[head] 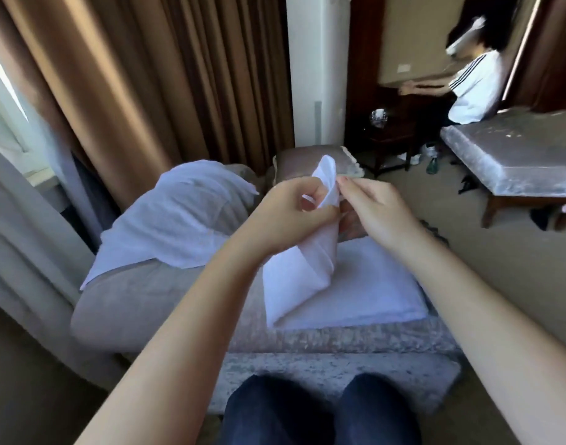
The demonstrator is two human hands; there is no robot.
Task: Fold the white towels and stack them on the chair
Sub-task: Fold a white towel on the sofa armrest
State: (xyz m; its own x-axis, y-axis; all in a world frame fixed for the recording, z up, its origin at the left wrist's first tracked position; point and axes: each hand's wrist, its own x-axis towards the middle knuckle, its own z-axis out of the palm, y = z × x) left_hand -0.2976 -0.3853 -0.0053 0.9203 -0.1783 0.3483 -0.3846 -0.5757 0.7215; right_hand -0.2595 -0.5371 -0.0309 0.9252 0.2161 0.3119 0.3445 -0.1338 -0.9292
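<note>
A small white towel (302, 268) hangs in the air above the grey chair's seat (333, 338). My left hand (291, 210) pinches its upper part from the left. My right hand (374, 203) holds the same top edge from the right, fingers curled on the cloth. The towel's top corner sticks up between the two hands and its lower end nearly touches a folded white towel (371, 290) lying flat on the seat. Another white towel (179, 216) is draped unfolded over the chair's left armrest.
Brown curtains (140, 75) hang behind the chair, with a white column (317, 69) to their right. A grey bench (516, 155) stands at right on the carpet. Another person in a white shirt (474, 85) is at the back right. My knees (323, 412) are at the bottom.
</note>
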